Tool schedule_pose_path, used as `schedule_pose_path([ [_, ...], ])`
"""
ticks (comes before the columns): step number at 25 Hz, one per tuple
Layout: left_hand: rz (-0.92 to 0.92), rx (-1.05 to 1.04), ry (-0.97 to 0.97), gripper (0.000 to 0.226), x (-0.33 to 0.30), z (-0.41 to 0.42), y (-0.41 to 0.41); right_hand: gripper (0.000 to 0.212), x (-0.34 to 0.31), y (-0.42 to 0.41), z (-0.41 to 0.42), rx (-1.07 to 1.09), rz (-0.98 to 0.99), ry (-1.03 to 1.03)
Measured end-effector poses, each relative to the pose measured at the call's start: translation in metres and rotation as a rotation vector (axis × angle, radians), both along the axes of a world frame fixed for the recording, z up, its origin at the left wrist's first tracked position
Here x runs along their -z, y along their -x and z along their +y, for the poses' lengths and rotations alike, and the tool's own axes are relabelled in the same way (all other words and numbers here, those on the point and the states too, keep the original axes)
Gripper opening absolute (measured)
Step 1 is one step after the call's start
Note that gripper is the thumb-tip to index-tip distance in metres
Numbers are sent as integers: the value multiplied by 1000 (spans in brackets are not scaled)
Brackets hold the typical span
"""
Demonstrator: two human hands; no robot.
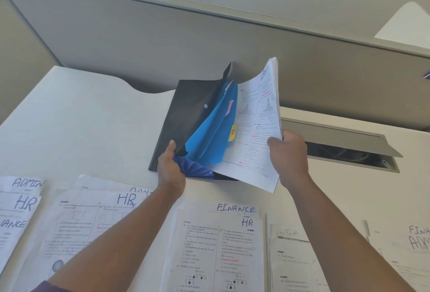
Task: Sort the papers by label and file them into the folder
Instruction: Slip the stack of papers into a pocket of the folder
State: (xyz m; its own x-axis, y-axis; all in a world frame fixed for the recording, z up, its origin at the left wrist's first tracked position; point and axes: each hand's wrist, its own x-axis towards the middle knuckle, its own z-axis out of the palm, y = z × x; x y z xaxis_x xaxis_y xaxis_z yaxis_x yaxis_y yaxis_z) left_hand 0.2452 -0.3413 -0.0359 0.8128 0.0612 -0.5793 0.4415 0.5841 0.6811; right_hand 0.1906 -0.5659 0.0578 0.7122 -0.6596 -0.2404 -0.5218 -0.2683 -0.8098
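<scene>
One sheaf of papers [258, 126] is going into the folder [186, 114] at the counter's [69, 117] far side; my right grip [288, 152] pinches it, my left grip [171, 166] holds the pockets apart (HR tab showing). Most labelled sheets [218, 245] lie unfiled nearer me, I judge.

White desk [76, 114], backed by a grey partition [139, 42] along the far edge, with a curved notch cut into that edge and an open cable hatch [344, 147] at the right. Black folder [183, 114] lying near the middle, blue dividers fanned open. Loose printed sheets spread in overlapping rows along the near edge: at far left an "ADMIN" sheet [25, 183] under an "HR" sheet [23, 203]; another "HR" sheet [88, 217] beside them; a "FINANCE" sheet [235, 208] partly covered by an "HR" page [218, 252]; more pages [409, 245] at far right, lettering cut off.
</scene>
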Motion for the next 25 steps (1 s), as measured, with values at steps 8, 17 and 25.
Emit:
schedule_pose_path([
  [8,-4,17,-68,48,7,5,-1,20,2,-28,-4,11,46,-280],
  [17,8,234,-344,27,-17,-9,15,10,35,-63,27,-57,92,-418],
  [25,8,238,-372,32,-19,-9,16,12,55,-52,32,-95,89,-463],
])
